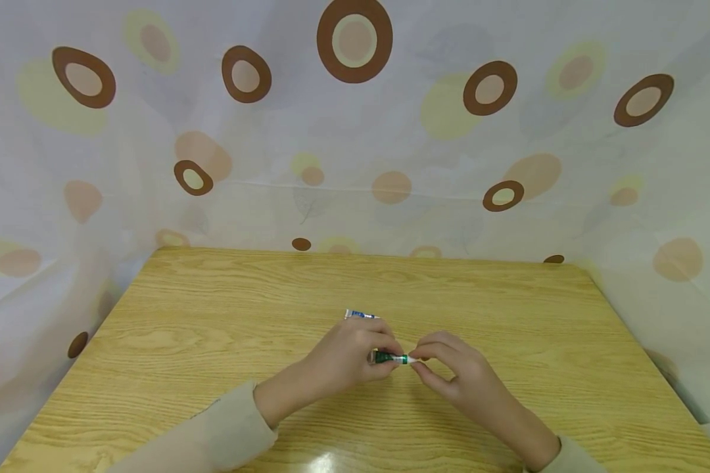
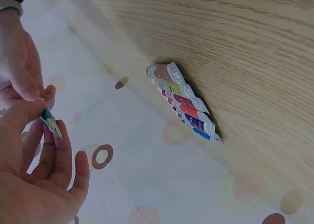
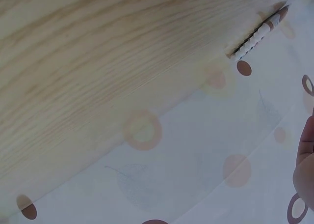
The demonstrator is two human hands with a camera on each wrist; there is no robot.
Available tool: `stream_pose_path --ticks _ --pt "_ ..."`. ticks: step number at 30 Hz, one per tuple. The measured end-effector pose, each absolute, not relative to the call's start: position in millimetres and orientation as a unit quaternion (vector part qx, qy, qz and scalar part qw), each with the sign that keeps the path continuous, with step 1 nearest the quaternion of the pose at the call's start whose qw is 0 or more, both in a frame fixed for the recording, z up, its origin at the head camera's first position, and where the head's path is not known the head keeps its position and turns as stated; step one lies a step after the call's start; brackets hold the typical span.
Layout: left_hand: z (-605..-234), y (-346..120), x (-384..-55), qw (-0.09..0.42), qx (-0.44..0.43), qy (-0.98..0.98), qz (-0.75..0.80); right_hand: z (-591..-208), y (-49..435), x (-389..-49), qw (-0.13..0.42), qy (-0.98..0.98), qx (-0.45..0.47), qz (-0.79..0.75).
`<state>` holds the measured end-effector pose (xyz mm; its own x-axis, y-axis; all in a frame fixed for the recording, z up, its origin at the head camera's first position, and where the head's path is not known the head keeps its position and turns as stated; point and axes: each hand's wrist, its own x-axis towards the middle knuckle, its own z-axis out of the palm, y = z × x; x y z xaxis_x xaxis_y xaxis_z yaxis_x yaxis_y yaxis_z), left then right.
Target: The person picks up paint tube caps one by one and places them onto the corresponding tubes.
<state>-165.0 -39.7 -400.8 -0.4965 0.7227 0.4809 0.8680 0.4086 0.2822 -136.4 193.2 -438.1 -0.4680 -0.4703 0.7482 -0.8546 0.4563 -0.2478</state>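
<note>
A small green paint tube [image 1: 384, 357] is pinched between the thumb and fingers of my left hand [image 1: 355, 351]. Its white cap [image 1: 412, 360] points right, and the thumb and fingertips of my right hand [image 1: 458, 371] pinch it. Seen from the left wrist, the green tube [image 2: 50, 122] sits at the left hand's [image 2: 34, 170] fingertips, with the other fingers loosely spread. The right wrist view catches only part of the right hand [image 3: 305, 177] at its edge, the tube out of sight there.
Several paint tubes [image 2: 184, 103] in brown, yellow-green, red and blue lie side by side on the wooden table [image 1: 213, 315]. In the head view only a blue-labelled tube [image 1: 362, 315] shows behind the left hand. A patterned curtain [image 1: 355, 144] hangs around the table.
</note>
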Motion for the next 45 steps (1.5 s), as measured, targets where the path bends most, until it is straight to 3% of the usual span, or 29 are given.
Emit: stream_pose_path --ticks 6,15,19,22,29,33,37,45 --pt "-401.7 -39.4 -163.8 0.194 -0.493 -0.818 -0.225 -438.5 193.3 -136.3 0.299 -0.796 0.415 0.323" --pt "-400.7 -41.0 -163.9 0.106 -0.471 -0.831 -0.275 -437.8 193.2 -137.3 0.315 -0.799 0.424 0.288" --pt "-400.7 -40.7 -163.9 0.102 -0.472 -0.83 -0.278 -438.0 192.3 -137.0 0.321 -0.799 0.424 0.28" --pt "-401.0 -40.3 -163.8 0.134 -0.483 -0.825 -0.262 -438.0 191.3 -136.9 0.32 -0.799 0.421 0.285" --pt "-407.7 -38.2 -165.5 0.266 -0.515 -0.789 -0.202 -438.6 189.8 -137.1 0.304 -0.796 0.416 0.317" --pt "-409.4 -37.6 -166.0 0.291 -0.519 -0.782 -0.186 -439.4 190.2 -137.7 0.296 -0.793 0.419 0.328" --pt "-406.8 -38.7 -164.1 0.252 -0.505 -0.801 -0.202 -439.3 190.9 -137.6 0.303 -0.802 0.414 0.305" --pt "-400.1 -40.0 -160.6 0.116 -0.467 -0.841 -0.247 -435.1 189.4 -137.2 0.33 -0.801 0.425 0.263"
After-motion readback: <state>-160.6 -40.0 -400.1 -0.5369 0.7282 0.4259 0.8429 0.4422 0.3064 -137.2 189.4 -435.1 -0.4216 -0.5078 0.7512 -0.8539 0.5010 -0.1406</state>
